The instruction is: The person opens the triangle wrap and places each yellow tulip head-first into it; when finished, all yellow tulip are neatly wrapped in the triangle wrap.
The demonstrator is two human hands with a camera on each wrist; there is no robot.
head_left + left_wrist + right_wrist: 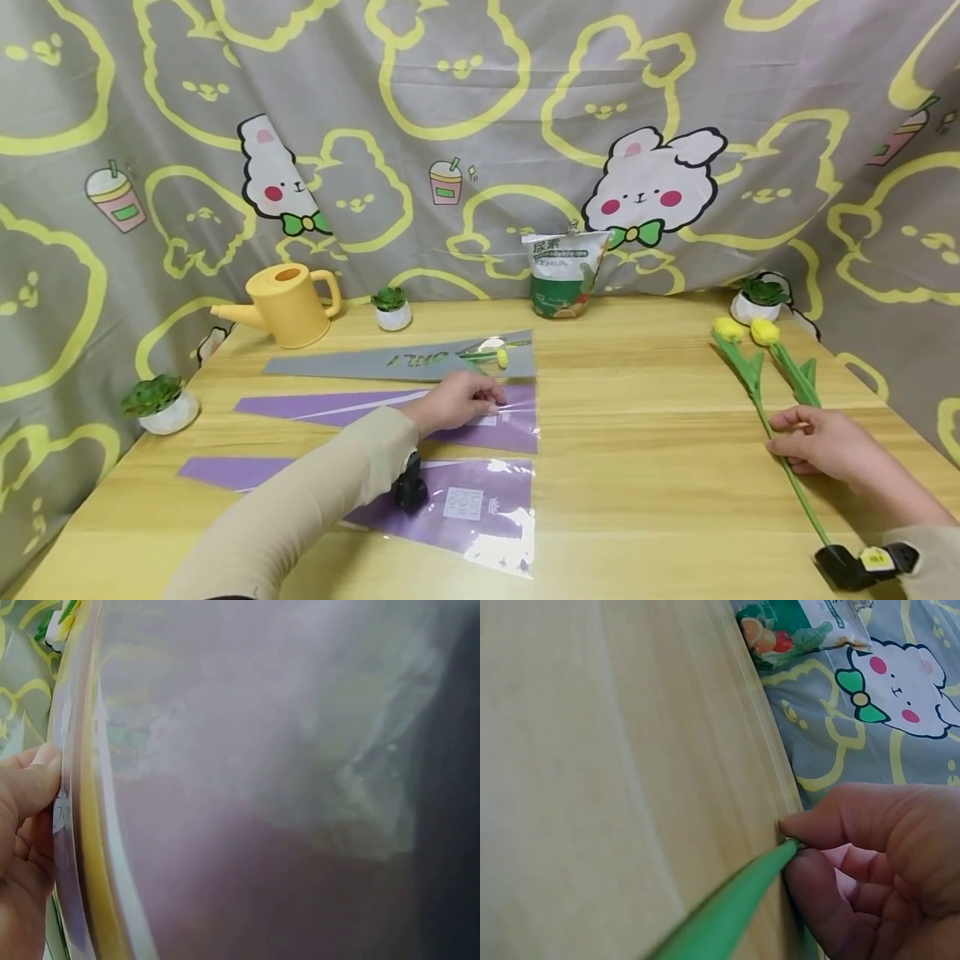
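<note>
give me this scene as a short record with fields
left hand: at middle sleeve, grip unclear
right hand: pinches left tulip by its stem
beside it: right tulip
far sleeve: grey, third tulip at its right end
near sleeve: purple
back: can, middle plant, pouch, right plant
left edge: left plant

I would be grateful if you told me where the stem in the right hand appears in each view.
Head: the stem is at right, pinched in the right hand.
Left wrist: not in it.
Right wrist: bottom centre, rising rightward to that hand.
Shared landmark: the patterned curtain, in all three views.
</note>
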